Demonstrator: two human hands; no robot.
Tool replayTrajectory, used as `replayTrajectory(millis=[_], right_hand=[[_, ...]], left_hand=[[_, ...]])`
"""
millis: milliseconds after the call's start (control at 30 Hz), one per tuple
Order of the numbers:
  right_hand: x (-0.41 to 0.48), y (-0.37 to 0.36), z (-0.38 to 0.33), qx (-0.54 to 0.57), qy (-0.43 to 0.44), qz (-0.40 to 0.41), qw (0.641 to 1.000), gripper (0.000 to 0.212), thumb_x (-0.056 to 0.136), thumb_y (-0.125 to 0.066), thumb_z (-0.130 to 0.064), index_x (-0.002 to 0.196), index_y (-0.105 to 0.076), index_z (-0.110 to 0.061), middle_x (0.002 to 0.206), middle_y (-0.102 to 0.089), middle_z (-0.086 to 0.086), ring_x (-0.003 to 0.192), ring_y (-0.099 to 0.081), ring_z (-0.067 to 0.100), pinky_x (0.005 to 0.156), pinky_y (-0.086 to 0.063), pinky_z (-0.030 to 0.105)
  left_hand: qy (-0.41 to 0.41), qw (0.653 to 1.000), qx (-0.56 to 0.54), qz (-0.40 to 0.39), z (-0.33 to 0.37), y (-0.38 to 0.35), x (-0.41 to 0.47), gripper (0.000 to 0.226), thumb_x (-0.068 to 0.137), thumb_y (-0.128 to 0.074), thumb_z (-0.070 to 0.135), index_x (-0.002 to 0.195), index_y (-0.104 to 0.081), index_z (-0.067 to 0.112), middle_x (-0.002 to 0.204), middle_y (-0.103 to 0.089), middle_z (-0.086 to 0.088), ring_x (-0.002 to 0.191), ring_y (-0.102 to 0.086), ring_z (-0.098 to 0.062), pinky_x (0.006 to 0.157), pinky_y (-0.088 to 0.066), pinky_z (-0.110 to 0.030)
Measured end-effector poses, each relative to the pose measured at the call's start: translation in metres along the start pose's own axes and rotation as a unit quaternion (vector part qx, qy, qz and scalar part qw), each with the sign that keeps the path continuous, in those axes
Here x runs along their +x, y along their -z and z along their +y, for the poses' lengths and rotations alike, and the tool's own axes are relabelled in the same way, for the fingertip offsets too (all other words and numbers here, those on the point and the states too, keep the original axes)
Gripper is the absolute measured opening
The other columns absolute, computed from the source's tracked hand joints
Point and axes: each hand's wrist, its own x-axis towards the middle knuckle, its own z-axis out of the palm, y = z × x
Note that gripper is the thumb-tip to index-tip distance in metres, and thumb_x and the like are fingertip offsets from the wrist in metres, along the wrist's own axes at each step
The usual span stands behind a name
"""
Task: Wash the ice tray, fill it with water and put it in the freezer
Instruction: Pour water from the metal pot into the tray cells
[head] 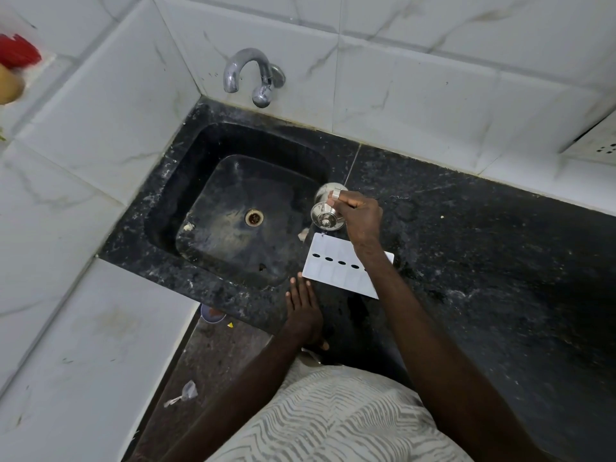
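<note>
Two hands are at work over a black worktop (pixel 483 261) with a sink (pixel 186 181) sunk into its left part. The white tray (pixel 336 265) lies flat on the worktop at about 4 o'clock from the drain (pixel 254 217), just beside the sink's rim, with a row of dark oval holes across it.

The right hand (pixel 360 215) curls round a steel cup (pixel 328 208) and holds it tipped above the tray's far edge, its base turned toward the camera. The left hand (pixel 303 311) lies flat on the worktop, fingers straight, fingertips just beside the tray's near-left corner. It holds nothing.

The tap (pixel 246 71), at 12 o'clock from the drain, shows no running water, and no stream from the cup is plain to see.

This looks like the washing step — wetting or rinsing the tray from the cup — with filling and the freezer not yet begun. The next move probably calls for tipping the cup further over the tray while the left hand steadies it, so the runoff goes toward the sink.
</note>
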Motion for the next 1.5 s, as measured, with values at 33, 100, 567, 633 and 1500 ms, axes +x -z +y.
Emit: replayTrajectory(millis=[33, 100, 567, 633, 1500], right_hand=[[0.000, 0.000, 0.000, 0.002, 0.001, -0.001, 1.000, 0.027, 0.078, -0.088, -0.009, 0.103, -0.082, -0.007, 0.101, -0.080, 0.003, 0.094, -0.076, 0.014, 0.090, -0.061, 0.032], [0.001, 0.000, 0.000, 0.005, 0.003, -0.002, 1.000, 0.026, 0.077, -0.088, -0.008, 0.102, -0.082, -0.008, 0.099, -0.080, 0.002, 0.094, -0.076, 0.014, 0.091, -0.061, 0.034], [0.001, 0.001, -0.003, -0.001, 0.007, -0.007, 1.000, 0.026, 0.076, -0.088, -0.005, 0.101, -0.082, -0.006, 0.100, -0.080, 0.006, 0.093, -0.075, 0.014, 0.093, -0.060, 0.035], [0.001, 0.002, -0.002, -0.002, 0.006, -0.005, 1.000, 0.025, 0.076, -0.088, -0.006, 0.101, -0.082, -0.006, 0.100, -0.080, 0.006, 0.095, -0.076, 0.016, 0.093, -0.060, 0.037], [-0.005, 0.125, 0.014, 0.189, -0.228, 0.160, 0.942, 0.027, 0.074, -0.088, -0.001, 0.098, -0.078, 0.003, 0.100, -0.079, 0.015, 0.085, -0.074, 0.024, 0.074, -0.061, 0.032]], left_hand=[[0.000, 1.000, -0.001, -0.001, 0.000, 0.000, 0.000, 0.164, 0.063, -0.089, 0.065, 0.152, 0.022, -0.017, 0.156, 0.032, -0.043, 0.147, 0.028, -0.059, 0.122, 0.009, -0.064], [0.003, 1.000, 0.000, -0.001, 0.001, 0.000, 0.000, 0.164, 0.062, -0.090, 0.064, 0.152, 0.022, -0.017, 0.156, 0.031, -0.043, 0.147, 0.028, -0.059, 0.123, 0.009, -0.064], [0.001, 1.000, -0.009, -0.023, 0.001, 0.001, 0.003, 0.164, 0.065, -0.090, 0.062, 0.150, 0.026, -0.017, 0.149, 0.042, -0.042, 0.144, 0.034, -0.059, 0.121, 0.012, -0.065], [0.005, 1.000, -0.008, -0.023, 0.001, 0.001, 0.003, 0.164, 0.064, -0.091, 0.061, 0.150, 0.026, -0.017, 0.152, 0.038, -0.043, 0.144, 0.034, -0.059, 0.121, 0.012, -0.065], [0.020, 0.999, -0.023, -0.018, 0.002, -0.003, 0.004, 0.168, 0.060, -0.094, 0.058, 0.150, 0.027, -0.015, 0.152, 0.039, -0.042, 0.144, 0.035, -0.058, 0.122, 0.010, -0.064]])
